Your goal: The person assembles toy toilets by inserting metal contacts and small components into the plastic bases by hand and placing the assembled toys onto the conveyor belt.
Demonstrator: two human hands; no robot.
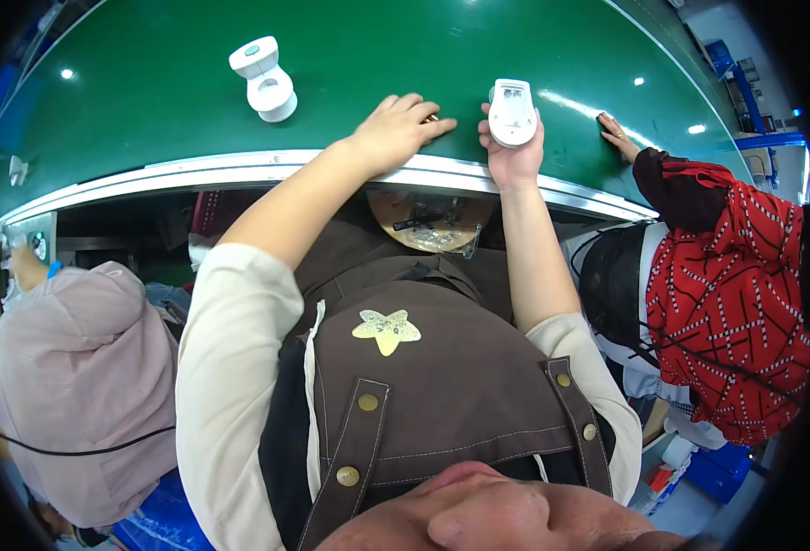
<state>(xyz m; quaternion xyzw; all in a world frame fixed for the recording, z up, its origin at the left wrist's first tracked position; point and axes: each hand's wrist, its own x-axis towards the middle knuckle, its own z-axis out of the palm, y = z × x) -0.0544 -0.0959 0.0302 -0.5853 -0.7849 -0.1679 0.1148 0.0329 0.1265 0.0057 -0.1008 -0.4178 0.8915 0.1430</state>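
My left hand (394, 135) lies on the green worktop (359, 55) beside its metal front edge, fingers loosely stretched and no object visible in them. To its right, my right hand (517, 165) holds up a white plastic piece (512, 119), rounded at the near end, with a rectangular recess at the far end. The recess shows small metallic-looking details. My fingers wrap its sides and partly hide behind it. A white toy toilet (265, 81) stands upright on the worktop, left of and beyond my left hand, apart from both hands.
A metal rail (240, 167) runs along the worktop's near edge. Below it, an open recess holds a round tray (396, 230) with dark and clear-bagged bits. Another person's hand (618, 138) rests on the worktop at right. A person in pale pink (79, 367) sits at left. A small white piece (18, 171) lies far left.
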